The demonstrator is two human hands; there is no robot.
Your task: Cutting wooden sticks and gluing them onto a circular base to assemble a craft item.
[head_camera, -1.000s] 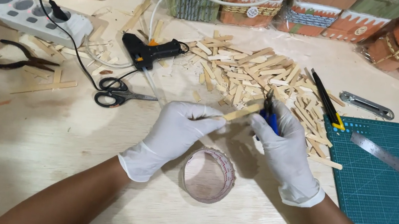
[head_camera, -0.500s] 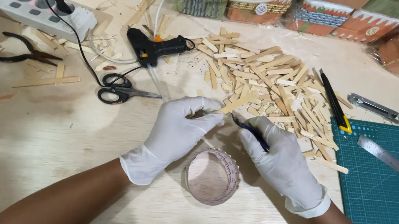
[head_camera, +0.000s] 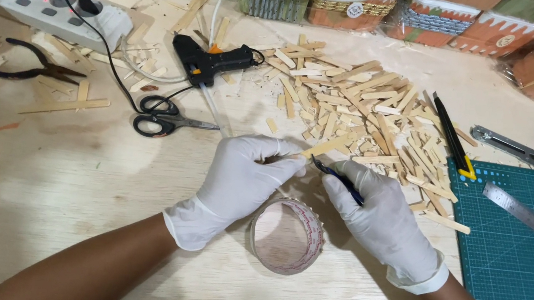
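A flat, pale wooden craft stick (head_camera: 329, 144) is pinched at its near end by the fingertips of the left hand (head_camera: 245, 176), which wears a white latex glove and is closed around it; the stick slants up and away to the right, its far end lying against the heap beyond. The right hand (head_camera: 380, 216), gloved the same way, is curled tight around a small dark-handled cutting tool (head_camera: 336, 179) whose tip points toward the stick, just beside the left fingertips; whether tip and stick touch cannot be told.

Just below and between both hands a clear round plastic container (head_camera: 286, 235) with a scalloped rim stands upright on the light wooden counter (head_camera: 76, 182), nearly touching the left wrist.

Beyond the right hand spreads a loose pile of cut wooden sticks (head_camera: 365, 107). To the right of that hand lies a green gridded cutting mat (head_camera: 515, 265) with a steel ruler (head_camera: 530, 219) slanting across it, a black and yellow utility knife (head_camera: 454, 137) at its upper left edge, and a grey metal knife (head_camera: 507, 145) further off.

Beyond the left hand sit black-handled scissors (head_camera: 163, 119) and a black hot glue gun (head_camera: 210, 63). Well to the left are dark pliers (head_camera: 32, 67) and a white power strip (head_camera: 36, 0) with a black cable plugged in. Decorated boxes of coloured sticks (head_camera: 443, 19) line the far edge.
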